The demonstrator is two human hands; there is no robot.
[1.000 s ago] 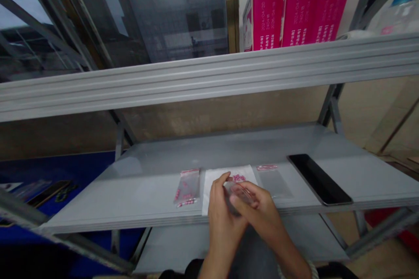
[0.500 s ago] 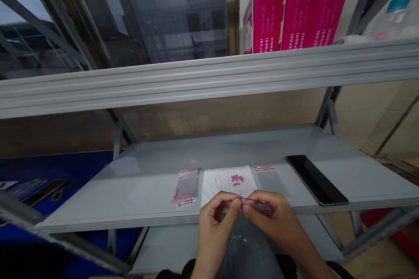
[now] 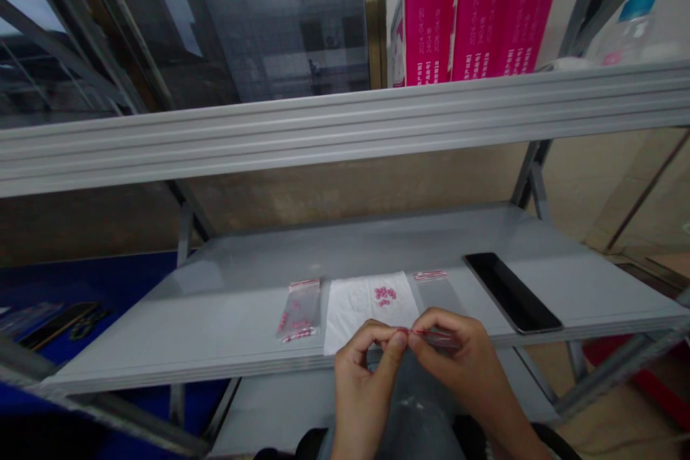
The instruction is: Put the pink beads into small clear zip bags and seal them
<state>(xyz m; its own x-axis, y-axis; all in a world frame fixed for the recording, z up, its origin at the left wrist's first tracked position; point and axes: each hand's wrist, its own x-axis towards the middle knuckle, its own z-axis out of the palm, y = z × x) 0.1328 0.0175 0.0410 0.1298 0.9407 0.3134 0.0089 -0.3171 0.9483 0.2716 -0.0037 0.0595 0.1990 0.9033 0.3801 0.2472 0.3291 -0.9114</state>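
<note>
Clear bag (image 3: 443,338) (thin, shiny plastic w/ red strip) is up in the hands, just off the front edge of the shelf board (image 3: 269,255), R of that edge's midpoint. Upper rail (image 3: 323,122) is the longest thing: pale grey metal, straight ribs running lengthwise, across the full view. Shelf board below it is flat, smooth grey, w/ a soft sheen. Pink boxes (image 3: 485,21): upright, flat-sided card w/ white print, behind the upper rail. Pump bottle (image 3: 636,25), clear w/ blue top, stands to their R.

L hand (image 3: 366,366): thumb + fingertips together, clamped on the bag's red-strip edge. R hand (image 3: 461,356): likewise pinched on it, clear film lying btwn its fingers; the two hands' tips almost meet.

Paper sheet (image 3: 345,302), white, soft-looking, lightly creased, approx. square, lies nr the front edge. Phone (image 3: 512,292), slim dark glossy slab w/ rounded corners, slants twd the front edge, nearer the R corner. Bead bag (image 3: 302,307), clear, rect., red strip on top, pink bits inside, sits just L of the paper. Flat bag (image 3: 438,291), also clear w/ red strip, is just R of it, partly hidden by R hand. Beads (image 3: 384,295), tiny, round, pink, cluster on the paper's R half.
</note>
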